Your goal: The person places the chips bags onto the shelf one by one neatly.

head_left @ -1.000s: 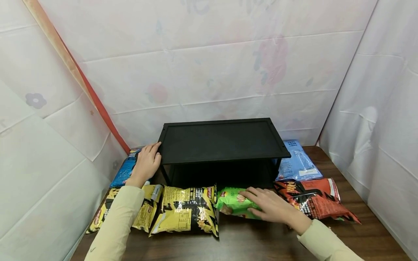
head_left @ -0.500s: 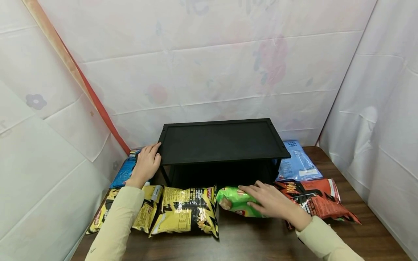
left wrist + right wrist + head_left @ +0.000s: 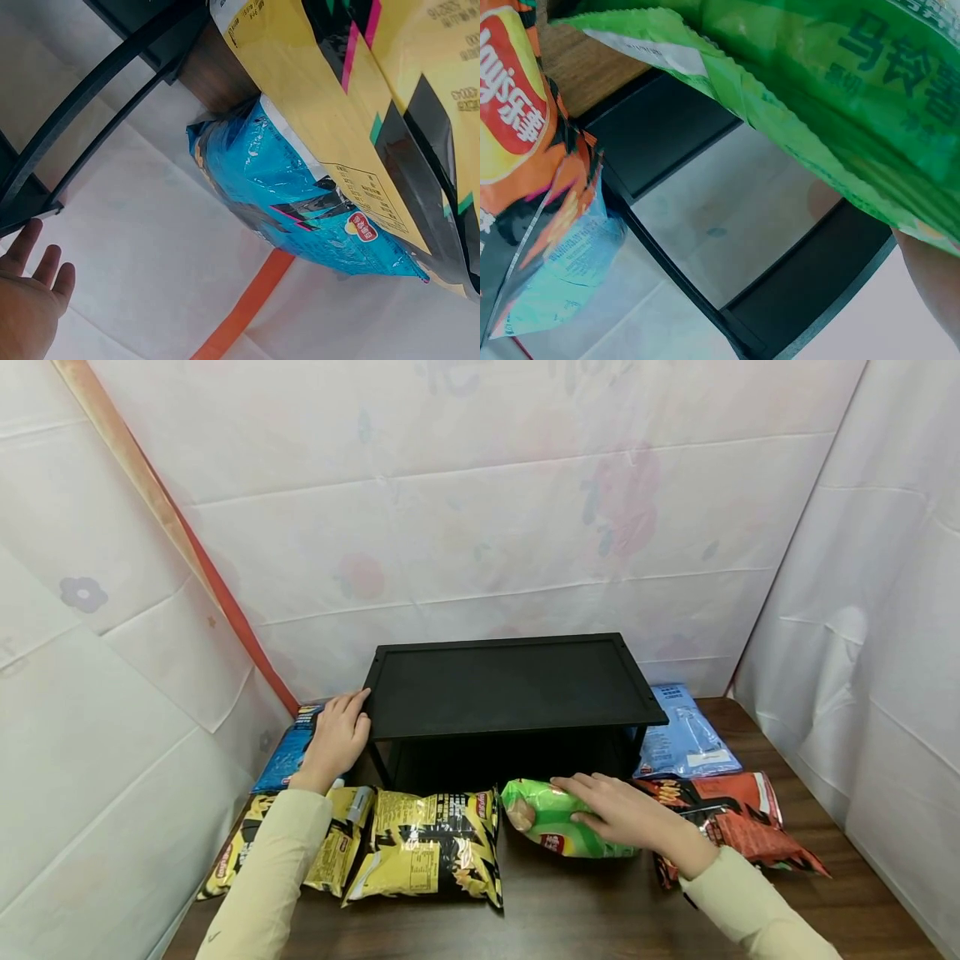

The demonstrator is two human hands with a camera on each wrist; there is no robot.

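Note:
A green potato chip bag [image 3: 551, 822] is tilted up at the front right of the low black two-tier rack [image 3: 510, 687]. My right hand [image 3: 626, 814] grips it from the right, fingers over its top and thumb against its front. In the right wrist view the green bag [image 3: 802, 90] fills the top, and only a bit of the hand [image 3: 930, 274] shows below it. My left hand [image 3: 337, 735] lies at the rack's left edge. Its fingers are loosely extended, with fingertips at the edge of the black rack [image 3: 45, 214] in the left wrist view.
Yellow chip bags [image 3: 431, 847] stand in front and to the left on the brown wooden table [image 3: 555, 918]. A blue bag [image 3: 285, 760] lies behind the left arm. Red [image 3: 738, 818] and light blue [image 3: 686, 735] bags lie right of the rack. White cloth [image 3: 480, 527] hangs behind.
The green chip bag has turned in my right hand; its left end has risen and more of its front shows. It has shifted slightly right. My left hand stays at the rack's edge.

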